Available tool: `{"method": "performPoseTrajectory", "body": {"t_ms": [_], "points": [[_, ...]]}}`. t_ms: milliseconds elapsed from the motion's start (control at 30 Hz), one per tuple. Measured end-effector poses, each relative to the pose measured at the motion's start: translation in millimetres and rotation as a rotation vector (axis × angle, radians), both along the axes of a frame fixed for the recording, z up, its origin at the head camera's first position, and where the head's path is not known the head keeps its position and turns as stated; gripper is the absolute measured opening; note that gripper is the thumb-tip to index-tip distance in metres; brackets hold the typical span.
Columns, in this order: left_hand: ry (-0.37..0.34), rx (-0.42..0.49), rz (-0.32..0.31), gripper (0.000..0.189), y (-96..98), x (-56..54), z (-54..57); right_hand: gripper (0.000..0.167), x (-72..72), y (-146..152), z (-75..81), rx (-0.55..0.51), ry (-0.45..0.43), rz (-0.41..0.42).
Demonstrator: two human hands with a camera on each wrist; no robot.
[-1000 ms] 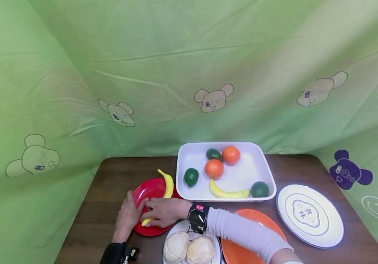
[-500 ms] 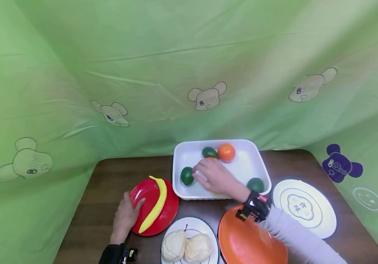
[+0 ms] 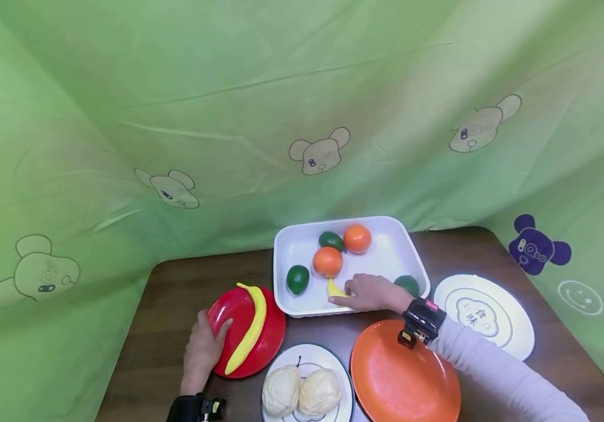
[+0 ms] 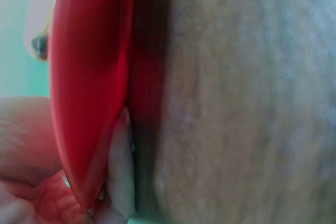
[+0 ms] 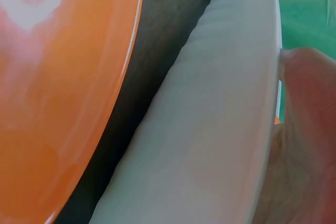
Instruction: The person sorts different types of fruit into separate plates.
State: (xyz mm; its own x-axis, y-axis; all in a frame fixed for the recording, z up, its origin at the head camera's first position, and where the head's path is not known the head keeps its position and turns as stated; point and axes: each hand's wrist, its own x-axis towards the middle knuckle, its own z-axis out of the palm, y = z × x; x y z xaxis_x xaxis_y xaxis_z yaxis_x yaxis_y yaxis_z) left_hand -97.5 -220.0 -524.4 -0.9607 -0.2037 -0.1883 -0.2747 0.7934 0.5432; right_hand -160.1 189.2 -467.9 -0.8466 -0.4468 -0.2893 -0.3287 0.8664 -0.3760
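My left hand (image 3: 203, 349) grips the left rim of a red plate (image 3: 223, 310), thumb over the edge. In the left wrist view a finger (image 4: 121, 171) lies under the red plate (image 4: 89, 77). On that plate a long yellow banana (image 3: 251, 331) lies aslant. Inside the white tray (image 3: 288, 246), my right hand (image 3: 373, 292) holds a second banana (image 3: 335, 288), whose left end shows beyond the fingers and whose rest is covered. In the right wrist view the tray's wall (image 5: 199, 103) hides the banana, and the thumb (image 5: 310, 87) is at the rim.
The tray also bears two oranges (image 3: 328, 262) and several dark green fruits (image 3: 298, 279). In front are a white plate (image 3: 307, 353) with two pale, round, wrinkled things (image 3: 281, 391) and an orange plate (image 3: 404, 375). A white plate with printed characters (image 3: 515, 316) stands right. Green cloth (image 3: 260, 146) hangs behind.
The right hand has left the first banana on the red plate, moved right into the tray and taken hold of the second banana. The left hand stays at the plate's rim.
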Motion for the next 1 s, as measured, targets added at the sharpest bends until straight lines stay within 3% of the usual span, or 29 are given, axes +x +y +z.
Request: {"method": "performPoseTrajectory", "body": {"t_ms": [167,233,300,467,567,667,733,833,900,1000], "points": [[-0.016,0.007,0.029,0.075,-0.9,4.2,-5.8,0.061,3.2,-8,-2.7,0.003,-0.099,-0.039],[-0.015,0.006,0.033,0.076,-1.6,4.5,-7.0,0.061,4.1,-10,-4.2,0.003,-0.095,-0.053],[-0.01,0.007,0.035,0.076,-1.8,4.4,-7.3,0.06,5.1,-12,-5.9,-0.01,-0.028,-0.053],[-0.008,0.02,0.041,0.075,-1.7,3.7,-6.0,0.06,7.7,-24,-6.8,-0.115,0.321,0.017],[-0.014,0.021,0.043,0.074,-1.9,2.8,-5.1,0.057,8.2,-41,0.7,-0.242,0.509,0.124],[-0.013,0.016,0.042,0.074,-1.4,0.4,-3.9,0.049,6.0,-65,13.9,-0.336,0.619,0.283],[-0.011,0.013,0.038,0.074,-1.0,-2.1,-3.3,0.038,3.6,-84,24.5,-0.368,0.594,0.402],[-0.019,0.013,0.033,0.074,0.5,-5.0,-0.4,0.022,2.3,-114,39.4,-0.326,0.473,0.561],[-0.039,0.012,0.028,0.073,0.5,-6.3,0.6,0.027,3.0,-135,46.1,-0.242,0.417,0.655],[-0.062,0.019,0.019,0.07,-0.6,-5.9,2.2,0.041,4.9,-163,48.7,-0.07,0.478,0.763]]}}
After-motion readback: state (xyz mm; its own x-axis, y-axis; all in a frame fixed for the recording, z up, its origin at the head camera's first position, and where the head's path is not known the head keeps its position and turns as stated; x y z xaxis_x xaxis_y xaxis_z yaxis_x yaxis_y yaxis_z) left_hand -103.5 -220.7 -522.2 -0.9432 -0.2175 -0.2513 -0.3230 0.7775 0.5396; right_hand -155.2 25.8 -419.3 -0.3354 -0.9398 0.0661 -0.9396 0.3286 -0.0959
